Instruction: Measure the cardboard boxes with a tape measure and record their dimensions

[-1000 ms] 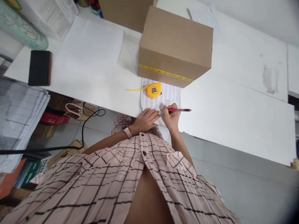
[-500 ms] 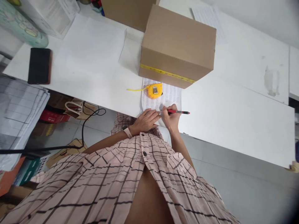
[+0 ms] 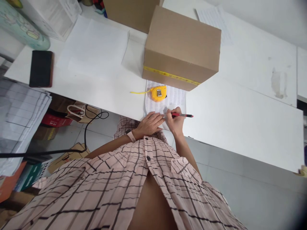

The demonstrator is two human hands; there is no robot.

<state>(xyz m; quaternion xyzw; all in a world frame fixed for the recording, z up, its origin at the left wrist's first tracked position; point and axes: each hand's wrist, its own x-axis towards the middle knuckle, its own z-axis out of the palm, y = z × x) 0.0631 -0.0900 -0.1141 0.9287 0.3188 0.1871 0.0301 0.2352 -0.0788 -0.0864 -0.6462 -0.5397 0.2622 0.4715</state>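
The right hand (image 3: pixel 176 121) pinches a pen (image 3: pixel 185 115) between thumb and fingers, its back end pointing out to the right. The sheet (image 3: pixel 176 99) lies under both hands, its printed columns running on ahead of them. Whether the nib touches the paper is too small to tell. The left hand (image 3: pixel 150 124) lies flat just left of the right, fingers pressed together, tips on the sheet's near edge.

The step in hand looks like writing. To do it well, the left hand should bear down lightly, since the sheet's near edge reaches the lip of the desk (image 3: pixel 240 121) and could crease there. The right wrist has little desk beneath it, so small finger strokes would be neater than arm strokes. The tape (image 3: pixel 158 93) sits on the sheet just ahead of the 2 hands, blade out to the left; lines under it are covered. Beyond it, the box (image 3: pixel 182 44) hides the sheet's far end.
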